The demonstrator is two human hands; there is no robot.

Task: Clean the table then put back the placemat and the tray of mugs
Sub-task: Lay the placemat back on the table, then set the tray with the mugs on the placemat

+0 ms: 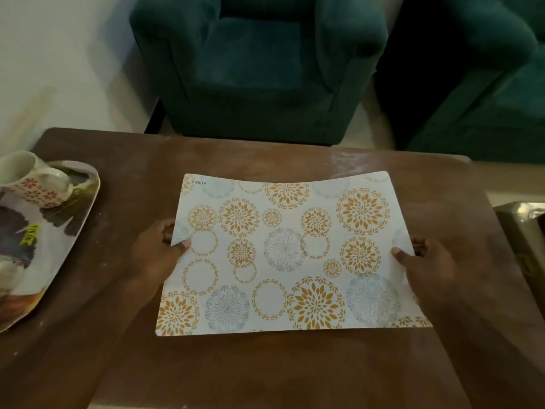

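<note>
A white placemat [283,255] with orange and grey floral circles is over the middle of the brown wooden table [124,178], its far edge bowed slightly. My left hand [160,252] pinches its left edge, thumb on top. My right hand [424,261] pinches its right edge the same way. At the table's left edge lies a patterned tray [59,240] with a yellow sticker. A cream mug [32,178] with red flowers stands at the tray's far end. The rest of the tray is cut off by the frame.
A dark green armchair [259,66] stands just beyond the table's far edge, with a second green seat [486,93] to its right. A shiny metallic object [528,231] is next to the table's right side. White wall at far left.
</note>
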